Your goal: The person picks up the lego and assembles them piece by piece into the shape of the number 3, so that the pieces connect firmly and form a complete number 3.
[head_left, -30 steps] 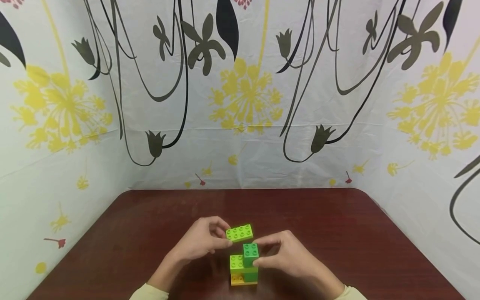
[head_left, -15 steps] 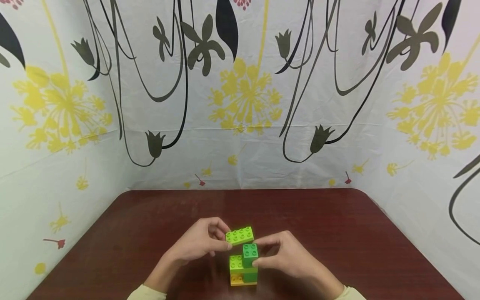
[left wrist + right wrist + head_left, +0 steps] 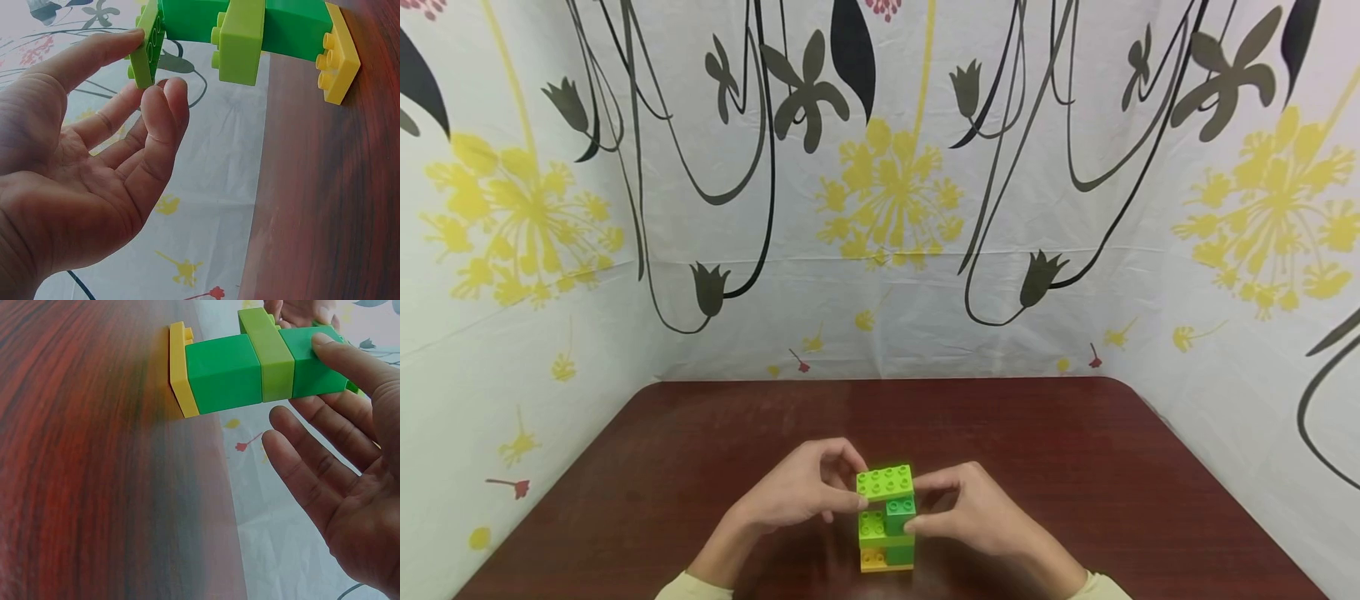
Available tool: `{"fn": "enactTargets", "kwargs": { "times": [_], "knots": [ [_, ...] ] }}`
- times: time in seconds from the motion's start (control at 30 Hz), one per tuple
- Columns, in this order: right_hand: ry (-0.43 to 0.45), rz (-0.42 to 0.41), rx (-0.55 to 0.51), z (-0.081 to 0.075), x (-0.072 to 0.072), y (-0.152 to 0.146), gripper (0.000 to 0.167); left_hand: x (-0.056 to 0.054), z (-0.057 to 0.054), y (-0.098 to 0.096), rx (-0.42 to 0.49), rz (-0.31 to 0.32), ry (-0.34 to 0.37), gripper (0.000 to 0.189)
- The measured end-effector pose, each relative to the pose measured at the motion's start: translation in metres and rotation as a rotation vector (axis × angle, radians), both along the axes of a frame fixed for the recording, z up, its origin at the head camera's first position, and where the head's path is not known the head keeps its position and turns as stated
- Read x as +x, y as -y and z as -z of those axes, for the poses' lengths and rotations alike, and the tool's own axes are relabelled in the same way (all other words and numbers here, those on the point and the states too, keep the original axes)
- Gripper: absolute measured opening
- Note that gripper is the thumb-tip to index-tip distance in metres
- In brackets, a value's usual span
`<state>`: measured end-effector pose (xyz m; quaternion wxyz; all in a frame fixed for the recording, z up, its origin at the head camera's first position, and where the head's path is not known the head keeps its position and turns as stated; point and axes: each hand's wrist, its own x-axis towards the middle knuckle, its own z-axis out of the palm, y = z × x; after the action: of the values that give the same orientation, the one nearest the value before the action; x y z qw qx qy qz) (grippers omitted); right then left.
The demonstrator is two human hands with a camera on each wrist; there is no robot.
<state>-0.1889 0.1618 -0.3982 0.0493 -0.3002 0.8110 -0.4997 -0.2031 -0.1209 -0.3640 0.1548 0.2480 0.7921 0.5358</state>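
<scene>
In the head view my left hand [image 3: 797, 493] pinches a lime-green toy building brick [image 3: 885, 482], studs up, between thumb and fingers. This brick lies right over the upper dark green brick [image 3: 900, 518] of a small tower and covers part of its studs. In the left wrist view the lime brick [image 3: 150, 45] stands slightly tilted against the green brick [image 3: 194, 20]. My right hand [image 3: 981, 510] pinches that upper green brick at its sides. Below it come a second lime brick [image 3: 269, 356], another dark green brick [image 3: 224, 374] and a flat yellow base [image 3: 178, 372].
The tower stands near the front of a dark reddish-brown table [image 3: 1037, 442]. A white cloth [image 3: 880, 333] with printed flowers hangs behind the table and along both sides.
My left hand has brought the lime brick down and toward the tower, from behind it to over the upper green brick. My right hand stays in place on the tower.
</scene>
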Motion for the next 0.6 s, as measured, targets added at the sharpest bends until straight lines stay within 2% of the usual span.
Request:
{"fn": "enactTargets", "kwargs": {
  "times": [0.3, 0.6],
  "knots": [
    [0.013, 0.000, 0.001, 0.0008, -0.0003, -0.0005, 0.031, 0.0029, -0.0019, -0.0015, -0.021, 0.007, 0.001, 0.026],
    [0.025, -0.008, -0.011, 0.0000, 0.0009, -0.0005, 0.033, 0.0069, -0.0054, -0.0010, -0.041, 0.016, -0.034, 0.023]
  ]
}}
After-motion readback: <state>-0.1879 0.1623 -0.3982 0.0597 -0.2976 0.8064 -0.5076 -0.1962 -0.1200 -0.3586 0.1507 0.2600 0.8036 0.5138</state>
